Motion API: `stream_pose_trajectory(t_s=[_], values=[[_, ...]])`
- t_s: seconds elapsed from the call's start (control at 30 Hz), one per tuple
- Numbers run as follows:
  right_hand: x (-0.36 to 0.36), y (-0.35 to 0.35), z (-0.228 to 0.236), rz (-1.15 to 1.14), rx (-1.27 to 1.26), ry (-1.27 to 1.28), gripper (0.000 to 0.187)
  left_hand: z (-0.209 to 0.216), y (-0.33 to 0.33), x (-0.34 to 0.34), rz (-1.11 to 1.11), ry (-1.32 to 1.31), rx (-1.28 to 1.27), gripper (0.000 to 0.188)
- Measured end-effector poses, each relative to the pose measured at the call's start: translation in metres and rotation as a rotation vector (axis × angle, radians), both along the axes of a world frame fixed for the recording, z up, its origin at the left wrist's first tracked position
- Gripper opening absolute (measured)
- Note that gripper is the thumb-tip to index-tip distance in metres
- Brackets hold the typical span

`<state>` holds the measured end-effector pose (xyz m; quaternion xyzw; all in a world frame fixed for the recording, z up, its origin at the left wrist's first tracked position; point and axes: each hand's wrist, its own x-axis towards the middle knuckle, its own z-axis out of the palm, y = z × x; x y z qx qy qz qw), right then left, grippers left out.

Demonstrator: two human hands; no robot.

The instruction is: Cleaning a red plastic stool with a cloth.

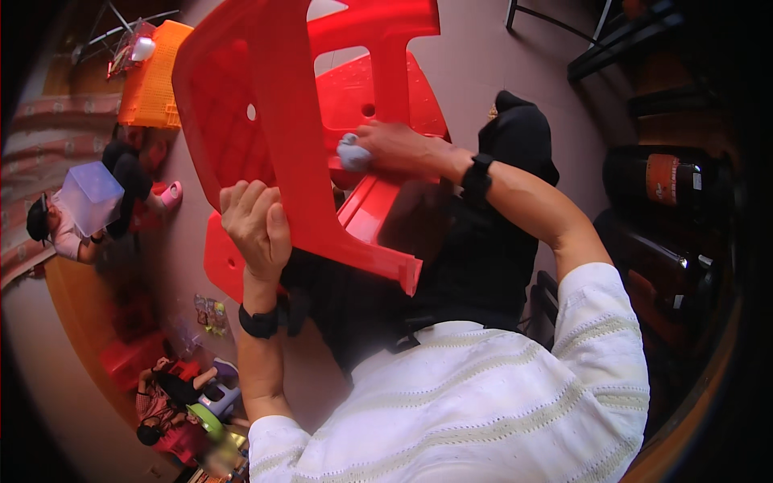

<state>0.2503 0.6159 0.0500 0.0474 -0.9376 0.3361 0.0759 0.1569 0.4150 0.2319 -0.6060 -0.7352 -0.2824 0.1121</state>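
A red plastic stool (283, 133) is tipped on its side in front of me, above my lap. My left hand (254, 224) is closed round the near edge of its seat, fingers curled. Among the stool's legs, my right hand (400, 150) is closed on a pale grey-blue cloth (353, 153), which bunches out past the fingers. The hand is slightly blurred, and the cloth appears to touch the red plastic. More red plastic (224, 256), with a small hole in it, shows below the stool beside my left wrist; how it joins the rest is hidden.
An orange basket (153, 76) stands at the far left. Near it, a person holds a clear bluish plastic box (90, 196). Another person (165, 398) sits at the lower left among small stools. Dark cylindrical containers (656, 181) line the right side, below a dark metal frame (624, 40).
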Motion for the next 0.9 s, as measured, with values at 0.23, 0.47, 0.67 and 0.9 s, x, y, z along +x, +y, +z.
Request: stream_pose_trajectory(t_s=[0.23, 0.47, 0.67, 0.9], values=[[0.051, -0.004, 0.004, -0.139, 0.233, 0.167, 0.031, -0.023, -0.045, 0.009, -0.029, 0.036, 0.000, 0.024], [0.046, -0.011, -0.004, -0.142, 0.320, 0.205, 0.032, 0.000, -0.086, 0.032, 0.134, -0.124, 0.049, 0.027], [0.042, -0.011, -0.002, -0.136, 0.349, 0.220, 0.019, 0.091, -0.006, 0.007, 0.264, -0.046, 0.316, 0.036], [0.046, -0.007, -0.004, -0.186, 0.383, 0.190, 0.019, 0.094, -0.008, -0.005, 0.140, -0.354, -0.274, 0.051]])
